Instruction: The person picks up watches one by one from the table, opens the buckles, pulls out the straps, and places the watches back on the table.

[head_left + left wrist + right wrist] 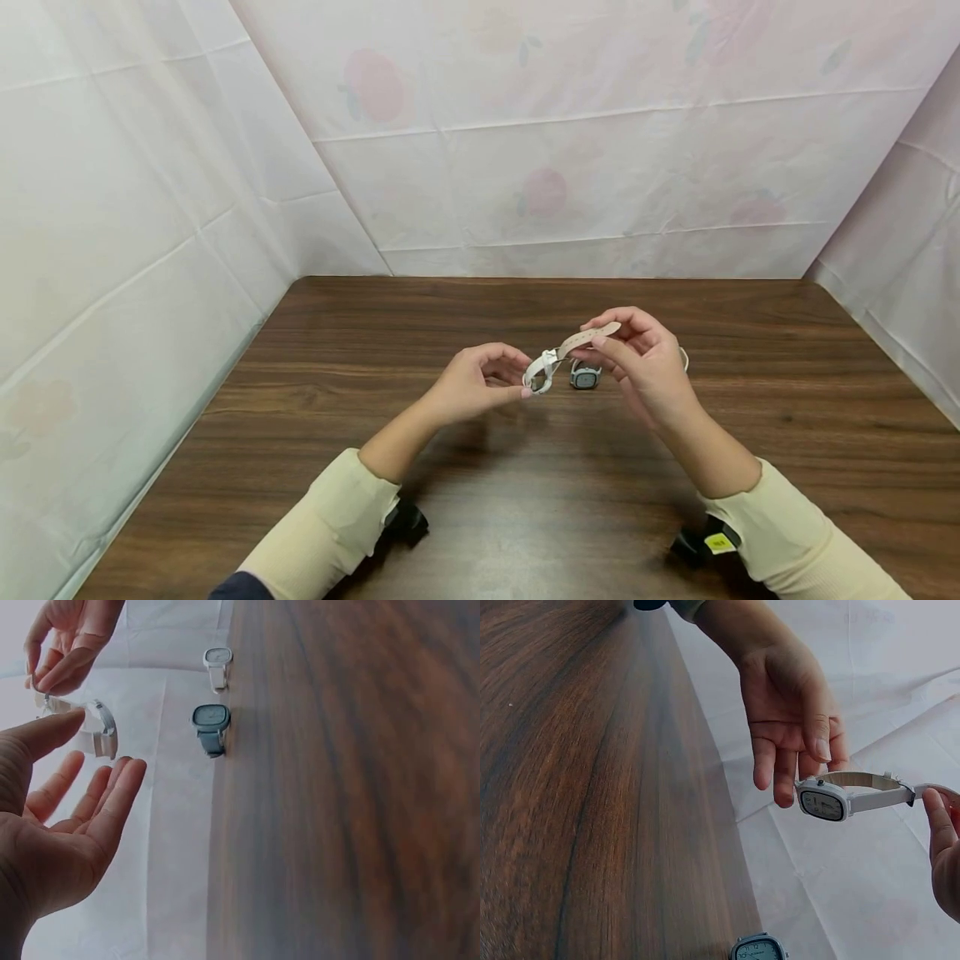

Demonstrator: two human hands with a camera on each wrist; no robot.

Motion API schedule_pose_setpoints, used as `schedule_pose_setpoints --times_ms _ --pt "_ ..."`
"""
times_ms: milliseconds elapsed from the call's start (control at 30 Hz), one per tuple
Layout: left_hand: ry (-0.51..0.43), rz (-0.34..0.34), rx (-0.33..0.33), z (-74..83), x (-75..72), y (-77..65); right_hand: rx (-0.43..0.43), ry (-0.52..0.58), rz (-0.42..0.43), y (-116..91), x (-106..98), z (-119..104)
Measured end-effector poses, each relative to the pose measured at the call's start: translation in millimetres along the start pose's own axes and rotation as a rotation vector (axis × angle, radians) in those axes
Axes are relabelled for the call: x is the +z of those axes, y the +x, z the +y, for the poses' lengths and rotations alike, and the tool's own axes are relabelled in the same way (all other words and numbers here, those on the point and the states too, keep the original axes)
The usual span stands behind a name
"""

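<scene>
A white wristwatch (823, 805) hangs above the table, its strap buckled into a loop. My right hand (651, 367) pinches the strap's beige-lined tail (588, 337) between thumb and fingers. On the other side of the loop is my left hand (480, 385), thumb and fingers spread loosely around the watch. Its thumb tip meets the loop's edge in the head view; whether it presses there I cannot tell. The watch face points away from the head camera but shows in the right wrist view. Below the hands, a blue-grey wristwatch (211, 716) stands on the table.
Another white watch (218, 657) stands farther along the wooden table (315, 417), mostly hidden behind my right hand in the head view. Pale printed cloth (600, 167) hangs behind the table and at both sides. Dark wrist devices (405, 521) sit under the sleeves.
</scene>
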State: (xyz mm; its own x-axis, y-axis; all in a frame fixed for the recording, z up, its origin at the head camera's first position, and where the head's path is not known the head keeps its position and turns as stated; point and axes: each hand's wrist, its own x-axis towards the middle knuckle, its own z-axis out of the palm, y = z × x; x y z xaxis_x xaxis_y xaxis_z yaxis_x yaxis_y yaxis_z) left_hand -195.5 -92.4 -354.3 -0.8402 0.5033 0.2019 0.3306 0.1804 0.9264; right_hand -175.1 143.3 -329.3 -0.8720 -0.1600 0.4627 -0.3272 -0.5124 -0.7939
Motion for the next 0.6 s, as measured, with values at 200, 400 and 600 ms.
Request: schedule_pose_setpoints --times_ms 200,400,600 --pt "-0.046 0.016 0.005 -4.7 2.2 1.3 -0.001 0.014 0.010 0.3 0.1 0.6" --pt "-0.066 0.073 -0.038 -3.0 3.5 -0.3 0.006 0.007 0.009 -0.9 -1.0 0.7" --pt "-0.022 0.097 -0.053 -2.1 3.9 -2.6 -0.004 -0.027 -0.006 -2.2 -3.7 1.6"
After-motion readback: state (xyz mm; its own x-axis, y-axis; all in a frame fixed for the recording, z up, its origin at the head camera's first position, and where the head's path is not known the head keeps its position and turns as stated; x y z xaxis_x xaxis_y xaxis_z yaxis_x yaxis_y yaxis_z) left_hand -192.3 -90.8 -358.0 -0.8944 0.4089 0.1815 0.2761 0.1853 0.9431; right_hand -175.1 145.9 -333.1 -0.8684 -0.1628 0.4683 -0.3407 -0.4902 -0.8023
